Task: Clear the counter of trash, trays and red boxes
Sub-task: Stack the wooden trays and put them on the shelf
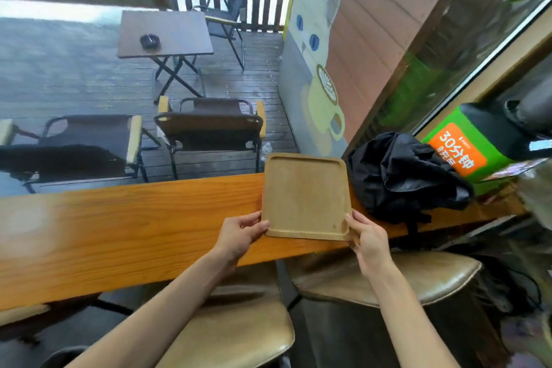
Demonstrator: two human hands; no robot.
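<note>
A square light-wood tray [306,196] with a raised rim and nothing in it is held over the orange wooden counter [125,236]. My left hand [243,234] grips its near left corner, thumb on top. My right hand [369,237] grips its near right corner. The tray's far edge reaches past the counter's far edge. I cannot tell whether the tray touches the counter. No trash or red boxes show on the counter.
A crumpled black bag [406,176] lies on the counter just right of the tray, with a green and orange box [466,146] behind it. Two tan padded stools [388,278] stand under the counter. Beyond the window are folding chairs [209,125] and a small table [164,34].
</note>
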